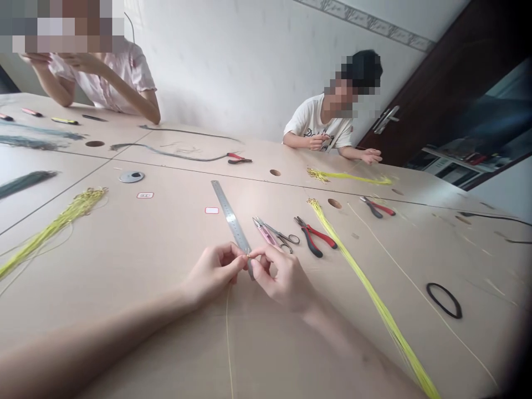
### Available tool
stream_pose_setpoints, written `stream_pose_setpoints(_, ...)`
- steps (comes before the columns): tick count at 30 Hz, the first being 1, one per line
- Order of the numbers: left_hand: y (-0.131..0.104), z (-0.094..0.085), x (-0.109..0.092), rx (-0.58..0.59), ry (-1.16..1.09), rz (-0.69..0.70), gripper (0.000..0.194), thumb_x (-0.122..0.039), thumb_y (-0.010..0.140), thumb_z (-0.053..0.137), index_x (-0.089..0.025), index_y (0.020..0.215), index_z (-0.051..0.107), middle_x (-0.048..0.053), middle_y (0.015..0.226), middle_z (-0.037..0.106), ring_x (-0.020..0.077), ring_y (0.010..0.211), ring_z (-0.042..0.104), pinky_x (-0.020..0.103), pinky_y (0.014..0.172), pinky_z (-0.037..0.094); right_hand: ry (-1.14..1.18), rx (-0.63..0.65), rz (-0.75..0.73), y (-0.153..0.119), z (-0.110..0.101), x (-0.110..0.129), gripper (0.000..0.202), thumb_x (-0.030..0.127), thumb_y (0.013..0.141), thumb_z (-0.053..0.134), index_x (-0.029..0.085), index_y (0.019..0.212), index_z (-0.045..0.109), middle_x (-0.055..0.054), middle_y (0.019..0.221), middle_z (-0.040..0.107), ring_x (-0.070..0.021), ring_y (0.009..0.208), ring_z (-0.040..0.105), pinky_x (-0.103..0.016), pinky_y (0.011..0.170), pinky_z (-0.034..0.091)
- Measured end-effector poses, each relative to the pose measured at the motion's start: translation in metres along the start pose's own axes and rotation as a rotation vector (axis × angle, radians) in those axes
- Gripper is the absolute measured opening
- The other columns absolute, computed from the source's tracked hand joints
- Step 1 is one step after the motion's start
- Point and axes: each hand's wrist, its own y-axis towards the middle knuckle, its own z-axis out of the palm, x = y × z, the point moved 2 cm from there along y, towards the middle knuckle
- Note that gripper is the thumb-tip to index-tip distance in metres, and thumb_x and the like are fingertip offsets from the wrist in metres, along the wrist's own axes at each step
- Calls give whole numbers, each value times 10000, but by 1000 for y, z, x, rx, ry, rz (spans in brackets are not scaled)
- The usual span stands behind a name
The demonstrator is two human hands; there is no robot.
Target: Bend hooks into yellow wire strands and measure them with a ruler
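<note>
Over the near end of a steel ruler point(228, 215), my left hand point(216, 271) and my right hand point(285, 274) meet fingertip to fingertip. Both are closed in a pinch on the end of a thin yellow cord point(228, 341), where a small gold-coloured bit shows between them. The cord's tail hangs down toward me from under my left hand. Just beyond my right hand lie a pink-handled tool point(267, 233) and small metal scissors point(283, 234). Red-and-black pliers point(318, 237) rest to their right, beside a long bundle of yellow cords point(366, 282).
Another yellow bundle point(58, 227) lies at left, near a round metal disc point(131, 177). A black ring point(444, 300) and a loose cord point(419, 282) are at right. Two people sit across the table; more pliers point(376, 207) and dark cords point(174, 153) lie farther back.
</note>
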Motion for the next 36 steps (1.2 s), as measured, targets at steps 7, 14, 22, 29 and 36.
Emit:
stream_pose_setpoints(7, 2, 0, 3, 14, -13, 16, 221, -339, 807, 528, -149, 696, 552, -23, 622, 557, 89, 544, 474, 203, 513, 370, -7, 8, 28, -1, 2, 3, 101, 227, 852, 464, 182, 850, 555, 44, 530, 545, -107, 500, 512, -230, 551, 434)
stream_pose_setpoints(14, 0, 1, 3, 24, 24, 11, 218, -329, 810, 514, -148, 702, 571, -14, 657, 581, 94, 556, 488, 209, 518, 380, -106, -33, -78, -1, 0, 2, 141, 182, 873, 447, 187, 775, 547, 29, 564, 569, -113, 545, 500, -248, 624, 429)
stream_pose_setpoints(22, 0, 1, 1, 24, 55, 6, 205, -303, 807, 514, -148, 689, 574, -31, 615, 562, 86, 546, 481, 198, 514, 361, -218, -52, -282, 0, 1, 0, 192, 124, 883, 419, 185, 714, 487, 54, 522, 482, -93, 487, 354, -281, 720, 423)
stream_pose_setpoints(29, 0, 1, 1, 50, 47, 27, 214, -314, 809, 511, -150, 683, 570, -37, 606, 551, 85, 548, 478, 196, 519, 360, -264, -99, -328, 2, 2, 6, 222, 86, 851, 428, 200, 661, 410, 67, 523, 382, -89, 483, 293, -264, 681, 423)
stream_pose_setpoints(36, 0, 2, 0, 61, 39, 32, 199, -303, 788, 524, -140, 681, 564, -23, 626, 555, 89, 560, 470, 201, 524, 360, -297, -124, -333, 1, 3, 6, 234, 83, 824, 433, 207, 635, 372, 66, 510, 381, -91, 480, 311, -259, 683, 433)
